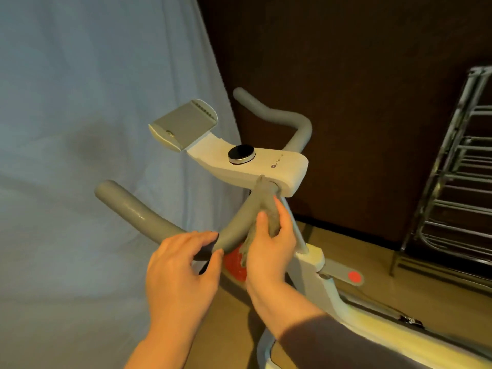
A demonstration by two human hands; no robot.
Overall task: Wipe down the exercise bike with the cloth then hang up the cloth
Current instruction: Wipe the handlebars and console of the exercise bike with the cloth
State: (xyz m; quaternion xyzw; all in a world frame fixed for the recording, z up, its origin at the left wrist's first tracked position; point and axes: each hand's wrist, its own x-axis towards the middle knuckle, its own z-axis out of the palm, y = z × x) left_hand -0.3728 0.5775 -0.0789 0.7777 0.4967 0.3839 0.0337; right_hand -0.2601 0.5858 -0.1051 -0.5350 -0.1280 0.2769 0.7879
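A white exercise bike (282, 169) with grey handlebars fills the middle of the head view. Its near grey handlebar (138, 211) curves from the left up to the white console. My right hand (269, 243) grips a grey cloth (267, 206) bunched against the handlebar just below the console. My left hand (181, 265) holds the same bar lower down, fingers curled over it and thumb under. A black round knob (241, 153) sits on the console, and a grey tablet holder (183, 126) sticks out beyond it.
A metal drying rack (458, 169) stands at the right against a dark brown wall. A pale blue sheet (93, 129) hangs at the left behind the bike. The bike's white frame (327, 286) runs down to the right over a tan floor.
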